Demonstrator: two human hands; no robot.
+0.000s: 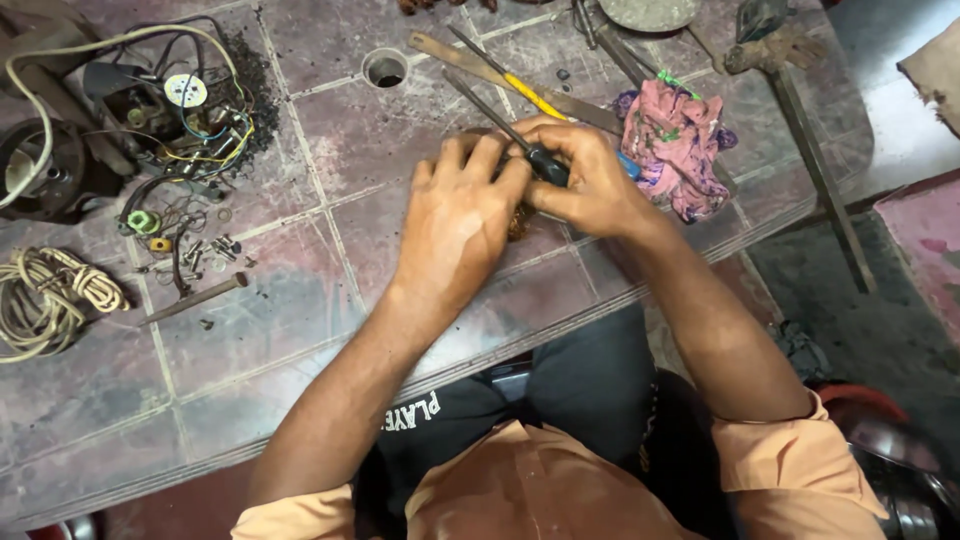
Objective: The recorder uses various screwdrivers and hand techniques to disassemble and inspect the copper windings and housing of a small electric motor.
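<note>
On tiled bench [300, 330]: R hand [590, 185] w/ screwdriver [545, 163].

- A repair workshop – grimy tiled bench [300, 300]; screwdrivers [505, 78] lying loose
- A gutted motor with wires [190, 115]; coiled cord [50, 300]; scattered screws [205, 250]; oily rag [675, 145]

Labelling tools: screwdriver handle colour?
Black screwdriver handle, gripped in the right hand; head view.

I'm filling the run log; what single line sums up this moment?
left hand: covering small brown part on tiled bench | right hand: gripping dark-handled screwdriver | pink rag beside right hand
</note>
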